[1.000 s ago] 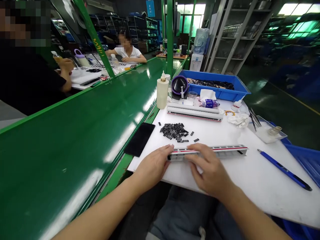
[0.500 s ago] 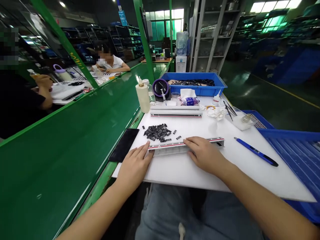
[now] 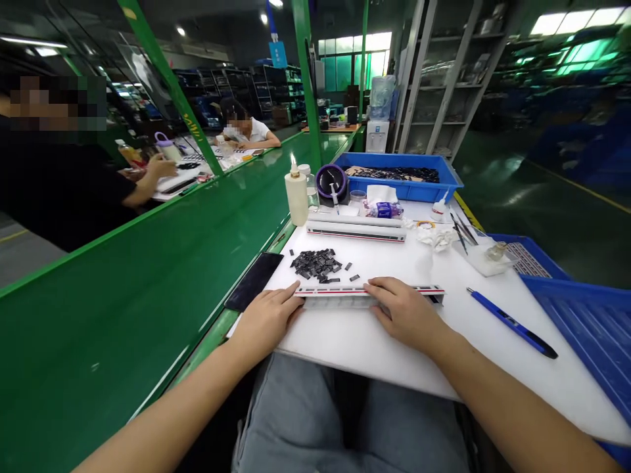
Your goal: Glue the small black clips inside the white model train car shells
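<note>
A long white model train carriage shell [image 3: 335, 292] with a red stripe and dark windows lies on its side at the near part of the white work board [image 3: 340, 335]. My left hand [image 3: 269, 318] grips its left end, fingertips on the top edge and thumb below. Right of the middle, my right hand [image 3: 407, 312] pinches the same shell between fingers and thumb. Just behind it is a heap of small black rectangular pieces [image 3: 315, 264], a few of them loose at the sides. A second similar shell [image 3: 355, 231] rests farther back.
A blue screwdriver-like pen tool [image 3: 513, 322] lies at the right, beside blue trays [image 3: 586, 328]. Behind stand a squeeze bottle [image 3: 296, 197], a syringe [image 3: 334, 197] and a blue bin [image 3: 446, 190]. Tweezers [image 3: 458, 233] lie back right. Co-workers sit beyond the green partition [image 3: 148, 282].
The camera view has shifted, so the scene sits farther right and a little lower. The shell looks more level now; both hands stay on it.
</note>
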`<action>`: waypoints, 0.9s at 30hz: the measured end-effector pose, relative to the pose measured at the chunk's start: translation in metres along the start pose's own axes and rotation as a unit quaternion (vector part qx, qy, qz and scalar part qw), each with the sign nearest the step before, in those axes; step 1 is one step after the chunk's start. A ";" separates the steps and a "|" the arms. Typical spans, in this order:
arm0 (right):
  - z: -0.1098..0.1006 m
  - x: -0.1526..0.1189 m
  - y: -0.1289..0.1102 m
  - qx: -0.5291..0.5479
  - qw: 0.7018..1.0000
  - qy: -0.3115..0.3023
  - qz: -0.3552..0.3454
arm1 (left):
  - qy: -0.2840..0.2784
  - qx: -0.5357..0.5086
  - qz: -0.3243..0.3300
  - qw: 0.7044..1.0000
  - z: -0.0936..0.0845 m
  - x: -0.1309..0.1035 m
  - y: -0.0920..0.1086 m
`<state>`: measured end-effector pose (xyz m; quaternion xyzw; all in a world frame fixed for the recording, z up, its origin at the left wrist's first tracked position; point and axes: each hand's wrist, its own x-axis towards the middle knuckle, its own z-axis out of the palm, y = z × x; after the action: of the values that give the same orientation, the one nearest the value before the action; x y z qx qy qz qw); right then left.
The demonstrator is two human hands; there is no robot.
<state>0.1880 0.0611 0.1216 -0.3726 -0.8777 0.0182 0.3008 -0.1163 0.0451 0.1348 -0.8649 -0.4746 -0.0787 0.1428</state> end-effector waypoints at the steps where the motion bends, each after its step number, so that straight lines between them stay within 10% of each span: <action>1: -0.007 0.000 0.002 0.016 0.999 0.032 -0.005 | 0.007 -0.004 0.006 1.000 0.002 -0.001 -0.001; 7: -0.054 -0.002 0.060 0.036 0.885 0.381 0.265 | 0.095 -0.001 0.031 0.995 0.016 0.007 -0.010; 12: -0.057 -0.002 0.111 0.147 0.865 0.131 0.462 | 0.121 -0.032 -0.010 0.992 0.032 0.010 -0.011; 18: -0.050 0.014 0.109 0.180 0.878 -0.011 0.444 | 0.149 -0.054 -0.015 0.987 0.039 0.005 -0.008; 22: -0.055 0.055 0.070 0.317 0.880 0.095 0.341 | 0.147 -0.089 -0.036 0.985 0.037 0.005 -0.004; 27: -0.026 0.112 -0.002 0.562 0.799 0.111 0.185 | 0.147 -0.116 -0.065 0.980 0.036 0.007 0.001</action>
<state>0.1402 0.1287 0.2011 -0.2927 -0.5890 0.5218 0.5433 -0.1117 0.0615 0.1024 -0.8218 -0.4917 -0.2684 0.1040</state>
